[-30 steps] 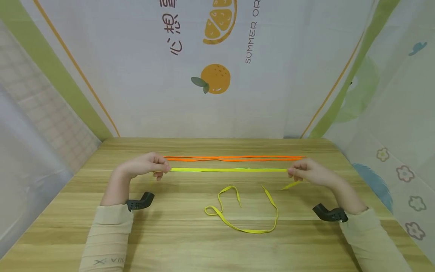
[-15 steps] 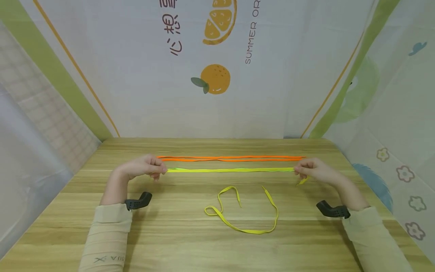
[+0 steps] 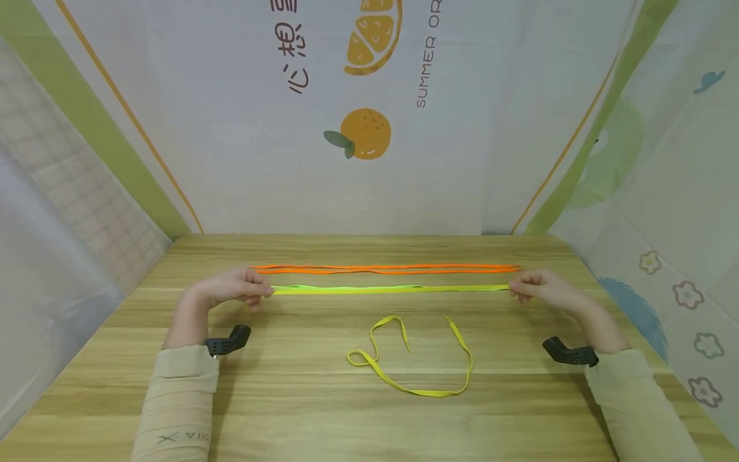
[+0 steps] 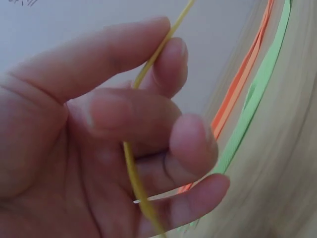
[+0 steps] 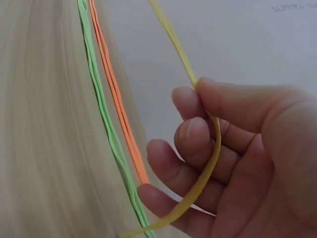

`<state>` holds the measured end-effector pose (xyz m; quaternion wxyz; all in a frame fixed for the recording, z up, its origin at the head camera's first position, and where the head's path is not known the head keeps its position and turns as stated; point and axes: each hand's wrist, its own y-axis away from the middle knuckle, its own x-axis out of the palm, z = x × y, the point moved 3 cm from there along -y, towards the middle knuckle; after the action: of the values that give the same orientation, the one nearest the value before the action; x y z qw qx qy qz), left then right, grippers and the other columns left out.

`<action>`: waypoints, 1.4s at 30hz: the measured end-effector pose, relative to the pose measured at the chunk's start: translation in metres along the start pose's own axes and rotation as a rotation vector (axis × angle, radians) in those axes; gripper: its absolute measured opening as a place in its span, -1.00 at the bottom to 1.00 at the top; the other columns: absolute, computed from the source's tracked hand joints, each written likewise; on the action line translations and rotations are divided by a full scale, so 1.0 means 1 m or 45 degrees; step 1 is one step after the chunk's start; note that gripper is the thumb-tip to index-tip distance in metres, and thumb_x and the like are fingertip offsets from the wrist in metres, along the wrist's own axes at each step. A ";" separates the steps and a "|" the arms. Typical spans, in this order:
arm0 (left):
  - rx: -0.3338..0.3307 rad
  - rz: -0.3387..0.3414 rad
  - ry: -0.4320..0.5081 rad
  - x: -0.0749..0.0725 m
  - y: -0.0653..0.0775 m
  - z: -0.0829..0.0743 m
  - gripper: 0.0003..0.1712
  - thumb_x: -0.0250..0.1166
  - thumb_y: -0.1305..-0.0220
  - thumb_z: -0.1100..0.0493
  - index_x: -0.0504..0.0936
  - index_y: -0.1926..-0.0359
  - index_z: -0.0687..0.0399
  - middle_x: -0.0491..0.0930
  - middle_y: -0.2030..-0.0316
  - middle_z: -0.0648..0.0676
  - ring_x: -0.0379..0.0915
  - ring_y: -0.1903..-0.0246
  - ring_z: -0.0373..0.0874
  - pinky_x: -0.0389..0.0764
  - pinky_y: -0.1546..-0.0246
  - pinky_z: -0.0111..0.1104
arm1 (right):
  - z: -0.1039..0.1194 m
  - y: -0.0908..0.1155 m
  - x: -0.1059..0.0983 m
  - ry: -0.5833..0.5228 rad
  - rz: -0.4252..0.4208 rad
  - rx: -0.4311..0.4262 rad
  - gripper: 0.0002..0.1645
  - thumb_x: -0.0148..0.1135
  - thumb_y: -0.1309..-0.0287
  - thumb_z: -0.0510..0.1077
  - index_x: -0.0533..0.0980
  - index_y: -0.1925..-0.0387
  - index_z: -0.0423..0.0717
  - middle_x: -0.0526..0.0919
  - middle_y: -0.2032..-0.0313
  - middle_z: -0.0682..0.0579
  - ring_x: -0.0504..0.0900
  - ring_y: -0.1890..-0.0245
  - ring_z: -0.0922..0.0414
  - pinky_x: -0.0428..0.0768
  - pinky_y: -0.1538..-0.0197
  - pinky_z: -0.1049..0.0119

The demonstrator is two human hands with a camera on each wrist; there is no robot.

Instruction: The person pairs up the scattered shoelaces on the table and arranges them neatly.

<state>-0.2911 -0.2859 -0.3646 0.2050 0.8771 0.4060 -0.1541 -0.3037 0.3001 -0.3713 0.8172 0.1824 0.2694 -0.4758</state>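
A flat yellow shoelace is stretched straight between my two hands. My left hand pinches it between thumb and index finger, and in the left wrist view its tail hangs past the curled fingers. My right hand pinches the other side the same way, with the loose end curving down across the palm. Below the held lace a doubled green shoelace lies lengthwise, mostly covered by the yellow one in the head view. Just behind runs a doubled orange shoelace, parallel to it.
A second yellow shoelace lies in a loose curve with a small loop, nearer the front of the wooden table. A white printed cloth hangs behind the table's back edge.
My hands have moved apart, the left to the left and the right to the right, sliding outward along the yellow shoelace. The loose yellow shoelace has not moved.
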 end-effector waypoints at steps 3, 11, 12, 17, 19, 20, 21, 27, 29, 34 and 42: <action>0.009 0.000 -0.003 -0.001 0.001 0.004 -0.60 0.13 -0.25 0.18 0.31 0.59 0.40 0.09 0.76 0.13 0.27 0.65 0.07 0.40 0.41 -0.17 | -0.003 0.001 -0.002 -0.011 -0.003 0.001 -0.62 0.01 -0.26 -0.10 0.49 0.29 -0.43 0.49 0.56 -0.17 0.51 0.43 -0.09 0.47 0.23 0.26; 0.046 0.013 -0.001 -0.006 0.003 0.015 -0.59 0.07 -0.29 0.24 0.27 0.61 0.46 0.07 0.72 0.36 0.17 0.66 0.16 0.40 0.47 -0.24 | -0.016 0.004 -0.008 -0.006 -0.033 0.096 -0.60 0.02 -0.25 -0.09 0.50 0.22 -0.44 0.52 0.48 -0.16 0.53 0.38 -0.01 0.47 0.20 0.20; 0.041 0.007 0.002 -0.006 0.003 0.016 -0.59 0.07 -0.29 0.24 0.27 0.61 0.46 0.07 0.73 0.36 0.18 0.67 0.13 0.39 0.48 -0.25 | -0.017 0.004 -0.009 0.002 -0.034 0.105 -0.59 0.02 -0.25 -0.08 0.50 0.21 -0.43 0.53 0.48 -0.16 0.53 0.37 0.00 0.46 0.20 0.20; 0.011 -0.018 0.010 -0.008 0.004 0.022 -0.57 0.08 -0.28 0.23 0.26 0.63 0.46 0.14 0.77 0.14 0.15 0.69 0.02 0.32 0.55 -0.31 | -0.027 0.006 -0.012 0.026 -0.049 0.153 -0.59 0.05 -0.23 -0.04 0.50 0.31 -0.40 0.51 0.54 -0.07 0.54 0.37 0.08 0.48 0.22 0.26; -0.017 -0.030 0.001 -0.008 0.005 0.023 -0.57 0.09 -0.28 0.21 0.26 0.63 0.45 0.19 0.76 0.07 0.12 0.69 -0.02 0.28 0.57 -0.33 | -0.030 0.007 -0.012 0.032 -0.059 0.170 -0.58 0.07 -0.22 -0.02 0.48 0.42 -0.37 0.48 0.56 -0.05 0.52 0.39 0.09 0.47 0.23 0.26; -0.031 -0.040 -0.004 -0.008 0.006 0.024 -0.56 0.10 -0.28 0.20 0.26 0.63 0.44 0.20 0.76 0.05 0.11 0.69 -0.04 0.27 0.57 -0.33 | -0.031 0.007 -0.012 0.033 -0.066 0.178 -0.58 0.08 -0.21 -0.01 0.46 0.47 -0.36 0.47 0.57 -0.05 0.50 0.40 0.09 0.46 0.24 0.25; -0.050 -0.049 -0.007 -0.008 0.006 0.024 -0.56 0.11 -0.27 0.18 0.27 0.63 0.41 0.22 0.75 0.04 0.10 0.69 -0.06 0.26 0.57 -0.34 | -0.032 0.008 -0.012 0.037 -0.072 0.186 -0.57 0.09 -0.20 0.00 0.43 0.51 -0.34 0.45 0.58 -0.04 0.48 0.41 0.09 0.45 0.25 0.25; -0.133 -0.083 -0.017 -0.008 0.010 0.028 -0.59 0.13 -0.26 0.13 0.29 0.65 0.26 0.27 0.73 0.02 0.13 0.69 -0.16 0.25 0.59 -0.39 | -0.037 0.011 -0.014 0.032 -0.084 0.213 -0.58 0.10 -0.19 0.01 0.47 0.44 -0.35 0.45 0.58 0.00 0.47 0.42 0.12 0.47 0.26 0.25; -0.146 -0.089 -0.025 -0.008 0.010 0.029 -0.59 0.13 -0.26 0.12 0.28 0.66 0.21 0.27 0.73 0.02 0.15 0.68 -0.18 0.26 0.59 -0.41 | -0.037 0.012 -0.014 0.022 -0.078 0.210 -0.58 0.09 -0.20 -0.01 0.48 0.40 -0.37 0.45 0.57 -0.01 0.47 0.41 0.12 0.49 0.25 0.25; -0.161 -0.101 -0.031 -0.007 0.010 0.032 -0.59 0.15 -0.23 0.10 0.29 0.66 0.19 0.26 0.73 0.03 0.19 0.67 -0.19 0.29 0.58 -0.42 | -0.039 0.014 -0.014 0.031 -0.072 0.202 -0.56 0.08 -0.21 -0.02 0.44 0.51 -0.38 0.47 0.59 -0.04 0.46 0.41 0.11 0.47 0.28 0.25; -0.173 -0.118 -0.002 -0.010 0.012 0.037 -0.59 0.15 -0.24 0.12 0.37 0.58 0.40 0.31 0.72 0.02 0.20 0.67 -0.19 0.31 0.59 -0.42 | -0.046 0.013 -0.013 -0.035 -0.062 0.230 -0.54 0.11 -0.18 -0.03 0.38 0.57 -0.39 0.42 0.64 -0.04 0.39 0.55 0.13 0.44 0.45 0.28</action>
<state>-0.2918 -0.3171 -0.3897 0.2571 0.8413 0.4556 -0.1361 -0.3094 0.3404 -0.3988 0.7892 0.2422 0.2185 -0.5204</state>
